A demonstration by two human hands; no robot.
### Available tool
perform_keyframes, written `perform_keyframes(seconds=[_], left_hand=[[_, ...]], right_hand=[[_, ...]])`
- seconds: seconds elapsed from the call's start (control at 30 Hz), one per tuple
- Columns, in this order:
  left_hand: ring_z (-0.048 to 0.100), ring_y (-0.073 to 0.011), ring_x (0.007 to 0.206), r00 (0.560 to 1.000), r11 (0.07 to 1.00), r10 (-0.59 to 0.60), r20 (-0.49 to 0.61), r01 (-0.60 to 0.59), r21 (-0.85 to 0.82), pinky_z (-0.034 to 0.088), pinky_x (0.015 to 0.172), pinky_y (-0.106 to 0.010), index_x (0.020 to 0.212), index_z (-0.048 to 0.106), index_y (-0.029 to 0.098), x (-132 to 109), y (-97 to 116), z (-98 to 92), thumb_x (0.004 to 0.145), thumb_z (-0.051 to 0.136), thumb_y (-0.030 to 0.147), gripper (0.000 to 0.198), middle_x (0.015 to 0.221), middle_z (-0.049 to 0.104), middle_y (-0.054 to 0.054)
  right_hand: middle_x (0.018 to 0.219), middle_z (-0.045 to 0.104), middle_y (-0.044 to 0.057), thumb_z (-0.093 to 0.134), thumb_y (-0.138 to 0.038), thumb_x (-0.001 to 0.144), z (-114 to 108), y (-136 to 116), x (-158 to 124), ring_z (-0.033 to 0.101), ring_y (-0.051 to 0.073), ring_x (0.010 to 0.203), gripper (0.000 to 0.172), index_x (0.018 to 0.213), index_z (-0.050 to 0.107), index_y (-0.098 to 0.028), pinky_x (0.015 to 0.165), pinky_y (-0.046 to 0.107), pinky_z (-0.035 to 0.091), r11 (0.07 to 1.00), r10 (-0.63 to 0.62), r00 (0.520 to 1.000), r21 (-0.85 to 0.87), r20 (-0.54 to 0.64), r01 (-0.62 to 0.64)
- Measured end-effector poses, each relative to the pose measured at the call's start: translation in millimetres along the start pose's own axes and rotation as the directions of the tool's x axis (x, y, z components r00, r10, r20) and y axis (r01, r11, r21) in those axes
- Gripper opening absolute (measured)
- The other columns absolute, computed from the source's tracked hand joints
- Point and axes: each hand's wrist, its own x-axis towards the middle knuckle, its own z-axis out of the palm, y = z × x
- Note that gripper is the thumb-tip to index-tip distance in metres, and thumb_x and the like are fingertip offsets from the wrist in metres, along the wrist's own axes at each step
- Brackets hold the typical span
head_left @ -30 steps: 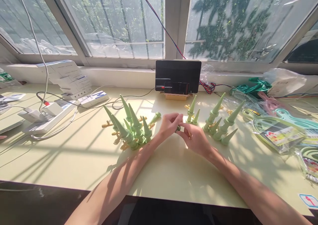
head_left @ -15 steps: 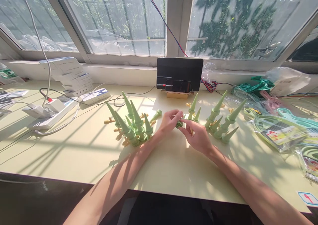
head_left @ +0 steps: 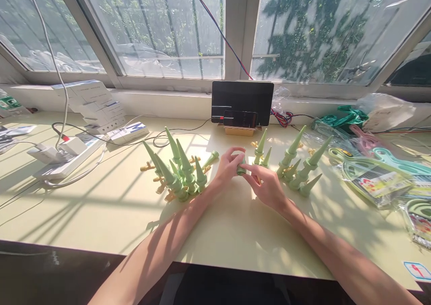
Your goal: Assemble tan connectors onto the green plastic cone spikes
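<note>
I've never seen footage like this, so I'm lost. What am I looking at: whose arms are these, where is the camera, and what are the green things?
There is no machine here. A person works with bare hands, and the one camera sits on their head, looking forward and down, so the arms rising from the bottom edge are their own. The left hand and right hand meet in the middle, pinching a small green plastic piece. On the pale yellow table stand green cone-shaped plastic spikes, one group left of the hands and one right. Behind them a black screen leans by the window. A white power strip lies far left, packaged goods far right.
</note>
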Motion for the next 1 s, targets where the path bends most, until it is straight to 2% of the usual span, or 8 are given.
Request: perform_keyframes(seconds=[0.17,0.27,0.37,0.6,0.77,1.0], left_hand=[[0.042,-0.0079,0.052,0.999,0.999,0.011,-0.032,-0.012,-0.049,0.03,0.043,-0.017,0.111,0.056,0.024,-0.2,-1.9,2.6,0.077,0.066,0.038,0.038,0.064,0.049,0.006],[0.04,-0.0073,0.05,0.996,0.997,0.007,-0.093,-0.014,-0.074,0.029,0.043,-0.017,0.116,0.052,0.024,-1.1,-1.7,3.7,0.077,0.066,0.037,0.043,0.065,0.049,0.007],[0.042,-0.0073,0.051,0.99,0.996,-0.015,-0.14,0.003,-0.084,0.027,0.043,-0.017,0.121,0.049,0.024,-0.7,-1.9,3.0,0.079,0.064,0.036,0.046,0.069,0.055,0.005],[0.046,-0.008,0.054,0.99,0.995,-0.042,-0.131,0.03,-0.093,0.026,0.044,-0.019,0.115,0.056,0.019,1.7,-4.4,2.2,0.081,0.065,0.044,0.043,0.077,0.061,0.0],[0.05,-0.0098,0.054,0.992,0.995,-0.049,-0.118,0.038,-0.096,0.028,0.044,-0.02,0.111,0.057,0.019,0.5,-4.7,3.8,0.08,0.066,0.043,0.041,0.074,0.061,-0.001],[0.049,-0.0094,0.052,0.992,0.994,-0.028,-0.124,0.015,-0.105,0.029,0.043,-0.019,0.11,0.057,0.021,1.4,-7.8,2.7,0.082,0.066,0.042,0.037,0.068,0.055,0.003]], right_hand=[[0.062,0.046,-0.005,0.056,-0.027,0.097,3.0,2.6,0.7,0.042,0.011,0.053,0.024,0.117,0.067,-0.019,0.055,0.024,0.039,1.0,-0.007,1.0,0.021,-0.003,0.007],[0.063,0.045,-0.006,0.057,-0.031,0.097,2.4,0.3,0.4,0.042,0.011,0.054,0.027,0.12,0.063,-0.018,0.056,0.024,0.04,0.996,0.074,0.997,0.047,0.007,-0.075],[0.069,0.048,-0.004,0.051,-0.033,0.1,-0.2,-3.0,0.9,0.044,0.012,0.057,0.028,0.122,0.059,-0.019,0.06,0.024,0.042,0.98,0.172,0.985,0.099,0.014,-0.173],[0.086,0.052,0.001,0.035,-0.034,0.104,0.0,0.2,3.3,0.047,0.013,0.06,0.03,0.126,0.05,-0.021,0.057,0.025,0.044,0.913,0.333,0.938,0.217,0.094,-0.346],[0.087,0.051,0.002,0.035,-0.032,0.103,4.4,6.4,2.0,0.047,0.013,0.062,0.027,0.125,0.048,-0.022,0.055,0.024,0.045,0.904,0.322,0.939,0.256,0.12,-0.343],[0.081,0.052,-0.001,0.055,-0.039,0.096,5.1,8.3,3.6,0.055,0.013,0.064,0.028,0.117,0.05,-0.022,0.057,0.025,0.05,0.9,0.273,0.958,0.328,0.093,-0.288]])
